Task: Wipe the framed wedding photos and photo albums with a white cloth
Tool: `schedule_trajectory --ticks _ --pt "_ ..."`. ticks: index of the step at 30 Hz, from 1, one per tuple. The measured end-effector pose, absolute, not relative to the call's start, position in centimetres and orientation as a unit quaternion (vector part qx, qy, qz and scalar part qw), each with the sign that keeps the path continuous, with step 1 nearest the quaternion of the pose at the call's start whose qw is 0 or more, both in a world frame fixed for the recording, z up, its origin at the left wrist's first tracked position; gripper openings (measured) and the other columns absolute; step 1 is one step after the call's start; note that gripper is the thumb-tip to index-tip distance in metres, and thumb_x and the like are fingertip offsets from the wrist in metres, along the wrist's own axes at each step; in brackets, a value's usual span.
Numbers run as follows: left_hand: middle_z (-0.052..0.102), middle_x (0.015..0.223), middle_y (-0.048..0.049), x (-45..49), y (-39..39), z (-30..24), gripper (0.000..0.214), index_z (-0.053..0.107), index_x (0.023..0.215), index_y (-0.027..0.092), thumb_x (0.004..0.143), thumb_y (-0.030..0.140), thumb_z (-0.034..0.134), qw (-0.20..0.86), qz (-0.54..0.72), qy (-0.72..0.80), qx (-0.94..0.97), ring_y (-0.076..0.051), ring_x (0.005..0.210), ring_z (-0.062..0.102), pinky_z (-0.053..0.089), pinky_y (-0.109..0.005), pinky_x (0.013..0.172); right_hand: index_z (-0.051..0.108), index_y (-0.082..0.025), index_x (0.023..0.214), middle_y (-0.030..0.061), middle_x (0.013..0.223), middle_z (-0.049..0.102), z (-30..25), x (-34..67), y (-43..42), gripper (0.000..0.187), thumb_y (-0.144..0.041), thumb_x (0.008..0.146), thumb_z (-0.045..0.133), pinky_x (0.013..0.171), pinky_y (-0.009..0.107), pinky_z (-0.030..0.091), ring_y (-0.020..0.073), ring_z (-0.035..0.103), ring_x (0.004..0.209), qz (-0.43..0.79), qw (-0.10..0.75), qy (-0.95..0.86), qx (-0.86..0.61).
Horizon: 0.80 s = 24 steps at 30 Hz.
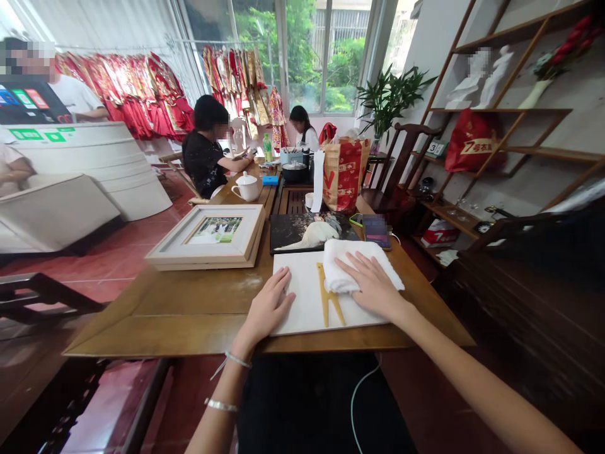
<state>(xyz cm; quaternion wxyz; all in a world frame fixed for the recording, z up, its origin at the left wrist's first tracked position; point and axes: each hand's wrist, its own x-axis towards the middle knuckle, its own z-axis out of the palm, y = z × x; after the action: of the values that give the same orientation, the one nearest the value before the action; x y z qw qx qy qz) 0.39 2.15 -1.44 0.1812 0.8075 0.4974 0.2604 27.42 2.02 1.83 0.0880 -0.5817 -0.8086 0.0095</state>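
Note:
A white flat board or panel [302, 313] lies at the table's front edge. My left hand [271, 302] rests on its left side, fingers stretched out and holding nothing. My right hand [371, 282] lies flat with spread fingers on a folded white cloth [336, 252], which covers the board's upper right part. Between my hands is a yellow two-pronged shape [326, 296], its upper right side touching the cloth; whether it is a loose piece or printed on the board, I cannot tell. Just behind the board lies a dark photo panel [309, 234] showing a white gown.
Stacked wooden picture frames [208, 236] lie to the left on the table [189, 315]. Behind are a white lidded cup [246, 186], a red-and-tan paper bag [345, 173] and a phone [377, 231] at right. Two people sit farther along; a white cable [353, 403] hangs by my lap.

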Motion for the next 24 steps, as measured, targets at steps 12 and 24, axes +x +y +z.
schedule_trajectory --ticks 12,24 --pt "0.041 0.147 -0.0092 0.4 2.0 -1.3 0.047 0.045 0.135 0.018 0.091 0.032 0.043 0.180 0.269 0.506 0.800 -0.022 0.138 0.034 0.029 -0.040 0.114 0.028 -0.029 0.146 0.0038 0.156 0.019 2.8 24.1 -3.9 0.094 0.002 0.059 0.047 0.110 0.062 0.009 0.0316 0.002 0.142 0.058 0.052 -0.895 -0.438" --pt "0.039 0.148 -0.0094 0.2 2.0 -1.2 0.048 0.044 0.137 0.017 0.091 0.032 0.042 0.173 0.252 0.501 0.809 -0.022 0.138 0.032 0.027 -0.041 0.114 0.036 -0.033 0.142 -0.0014 0.151 0.031 1.6 28.4 -2.4 0.087 -0.001 0.061 0.043 0.112 0.055 0.019 0.0252 0.021 0.140 0.033 0.107 -0.823 -0.557"
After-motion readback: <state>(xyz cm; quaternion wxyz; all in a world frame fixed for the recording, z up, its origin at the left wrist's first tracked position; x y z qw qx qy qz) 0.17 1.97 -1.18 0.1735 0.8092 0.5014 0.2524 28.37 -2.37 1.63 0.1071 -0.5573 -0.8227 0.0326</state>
